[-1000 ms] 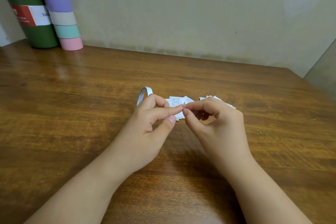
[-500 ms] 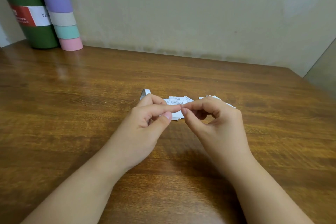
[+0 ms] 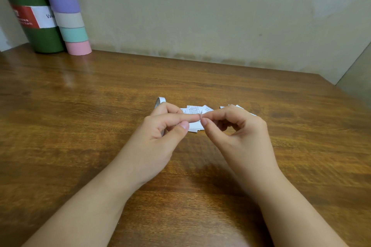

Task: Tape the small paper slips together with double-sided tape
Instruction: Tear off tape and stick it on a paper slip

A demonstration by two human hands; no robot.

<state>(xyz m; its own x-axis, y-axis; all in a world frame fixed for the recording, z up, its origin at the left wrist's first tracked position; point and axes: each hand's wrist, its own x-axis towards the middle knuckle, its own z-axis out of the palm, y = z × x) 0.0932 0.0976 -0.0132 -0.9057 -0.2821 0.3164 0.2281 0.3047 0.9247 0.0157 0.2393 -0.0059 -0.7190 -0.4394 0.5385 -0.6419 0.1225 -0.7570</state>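
Both hands meet over the slips, mid-surface.
Left hand and right hand have fingers curled, jointly pinching a tiny tape bit. Paper slips lie just beyond; tape roll far-left of them. Wood surface open all around.

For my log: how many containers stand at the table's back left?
2: a green bottle in the far-left corner, and a striped tube touching its right side. Both tops are cropped.

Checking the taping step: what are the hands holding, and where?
The left hand and right hand pinch a tiny white tape end between their fingertips. The roll stands behind the left hand.
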